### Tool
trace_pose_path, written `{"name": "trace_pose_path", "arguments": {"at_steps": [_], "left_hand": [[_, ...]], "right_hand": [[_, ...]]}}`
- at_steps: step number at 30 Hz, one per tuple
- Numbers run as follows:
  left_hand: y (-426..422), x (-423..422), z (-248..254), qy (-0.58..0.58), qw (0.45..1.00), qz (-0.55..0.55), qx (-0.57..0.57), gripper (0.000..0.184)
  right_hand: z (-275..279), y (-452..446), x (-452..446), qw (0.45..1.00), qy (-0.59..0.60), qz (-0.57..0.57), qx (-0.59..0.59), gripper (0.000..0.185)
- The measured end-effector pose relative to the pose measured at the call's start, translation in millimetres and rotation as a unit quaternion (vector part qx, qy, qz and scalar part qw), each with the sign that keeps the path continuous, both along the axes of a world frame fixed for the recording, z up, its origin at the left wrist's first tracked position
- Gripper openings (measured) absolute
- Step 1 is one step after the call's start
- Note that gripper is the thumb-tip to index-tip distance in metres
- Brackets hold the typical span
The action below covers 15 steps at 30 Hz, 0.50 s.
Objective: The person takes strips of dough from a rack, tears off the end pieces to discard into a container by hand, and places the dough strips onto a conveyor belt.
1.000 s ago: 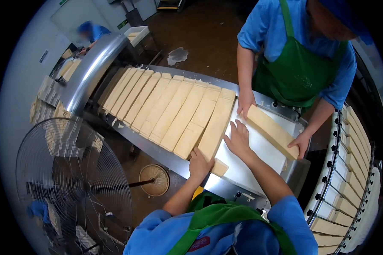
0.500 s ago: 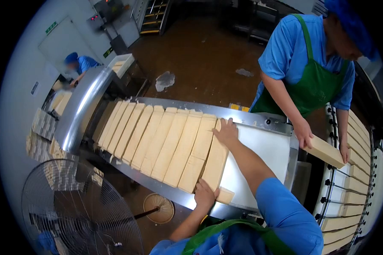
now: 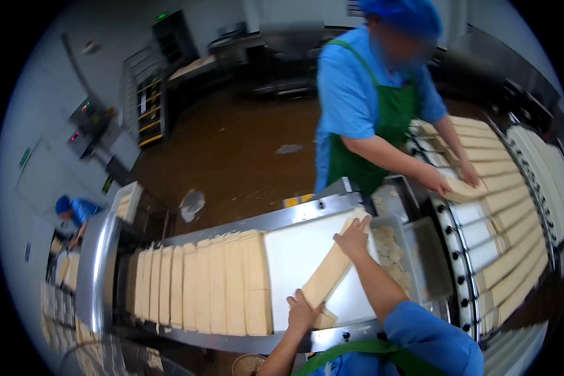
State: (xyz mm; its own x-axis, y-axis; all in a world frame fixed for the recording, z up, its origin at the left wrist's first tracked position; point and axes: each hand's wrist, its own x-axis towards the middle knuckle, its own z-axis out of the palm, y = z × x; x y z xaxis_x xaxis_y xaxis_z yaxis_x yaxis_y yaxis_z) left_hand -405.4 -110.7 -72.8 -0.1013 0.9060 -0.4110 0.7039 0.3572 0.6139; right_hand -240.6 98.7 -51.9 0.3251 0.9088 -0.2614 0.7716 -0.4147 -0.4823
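A long pale dough slab [image 3: 329, 269] lies slantwise over the white conveyor belt [image 3: 288, 254], gripped at both ends. My left hand [image 3: 302, 313] is closed on its near end, and my right hand [image 3: 354, 241] holds the far end close to the belt's metal side rail. Beside my left hand is a small cut piece of the same dough [image 3: 324, 319], partly covered by the slab. To the left, a row of similar slabs [image 3: 219, 282] sits side by side on the belt, with a gap between the row and the held slab.
A co-worker [image 3: 370, 106] in a green apron handles another slab [image 3: 464, 190] at a second conveyor [image 3: 514, 207] on the right. Between the conveyors stands a bin of dough scraps [image 3: 391, 250]. A curved metal hood [image 3: 97, 269] covers the belt's left end. Another person [image 3: 78, 213] works behind it.
Both my hands have carried the end slab rightward, away from the row, turning it more slantwise. The co-worker has brought their slab onto the second conveyor. The head view has swung right.
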Motion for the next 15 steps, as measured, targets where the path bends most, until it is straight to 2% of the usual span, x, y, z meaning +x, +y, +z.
{"name": "trace_pose_path", "arguments": {"at_steps": [2,4,6,8,9,12,15], "left_hand": [[7,20,5,-0.003,0.997,0.060,0.047,0.080],[10,46,6,0.041,0.985,0.020,0.164,0.073],[14,80,23,-0.007,0.977,0.009,0.211,0.069],[21,108,5,-0.025,0.961,-0.031,0.273,0.075],[21,129,10,-0.033,0.961,-0.063,0.266,0.075],[29,194,38,-0.105,0.942,-0.099,0.302,0.077],[36,252,60,-0.144,0.902,-0.196,0.356,0.076]], "right_hand": [[-6,-9,29,0.998,-0.022,-0.060,0.020,0.090],[-13,-21,76,0.990,0.059,-0.114,0.060,0.090],[6,-48,124,0.971,0.118,-0.173,0.115,0.088],[35,-79,177,0.952,0.136,-0.220,0.165,0.086],[31,-91,207,0.940,0.087,-0.235,0.231,0.079],[69,-129,288,0.911,0.084,-0.329,0.234,0.080],[82,-158,371,0.894,0.091,-0.379,0.222,0.079]]}}
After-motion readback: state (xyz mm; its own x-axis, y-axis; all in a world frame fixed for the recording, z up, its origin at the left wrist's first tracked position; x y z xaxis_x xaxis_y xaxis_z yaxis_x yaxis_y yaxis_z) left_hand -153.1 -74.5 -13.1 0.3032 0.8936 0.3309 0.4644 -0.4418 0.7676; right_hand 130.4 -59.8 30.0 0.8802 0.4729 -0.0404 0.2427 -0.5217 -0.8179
